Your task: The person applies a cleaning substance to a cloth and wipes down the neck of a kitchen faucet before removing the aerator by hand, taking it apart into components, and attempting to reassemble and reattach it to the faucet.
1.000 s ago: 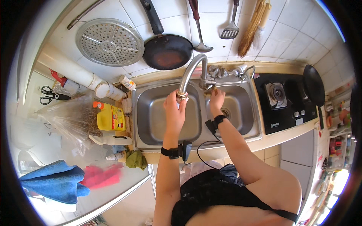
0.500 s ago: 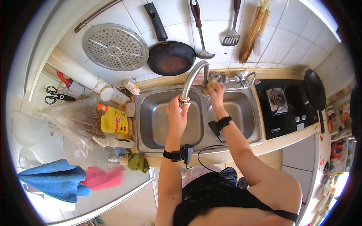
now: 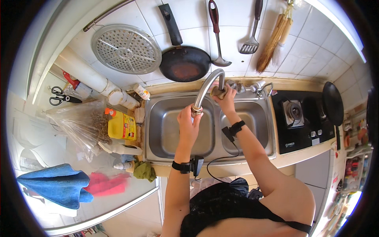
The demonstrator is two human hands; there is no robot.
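Observation:
A curved metal faucet (image 3: 202, 93) arches over the double steel sink (image 3: 216, 151). My left hand (image 3: 188, 125) has its fingers closed around the spout's end, above the left basin. At the faucet's upright base, my right hand (image 3: 226, 102) grips a brownish-green sponge (image 3: 218, 93) and presses it against the metal. Part of the sponge is hidden by fingers and by the faucet. Behind the right hand, a crumpled clear plastic item (image 3: 236, 85) lies on the sink's back ledge.
Left of the sink stand a yellow jug (image 3: 121, 125), a white bottle (image 3: 120, 148) and a green cloth (image 3: 144, 171). A black gas stove (image 3: 304, 130) adjoins the sink's right side. A frying pan (image 3: 185, 65) and a ladle (image 3: 219, 49) hang on the tiled wall.
The sponge in my right hand has shifted leftward relative to the faucet, closer around its base. My left hand keeps its hold on the spout. The whole view has tilted slightly.

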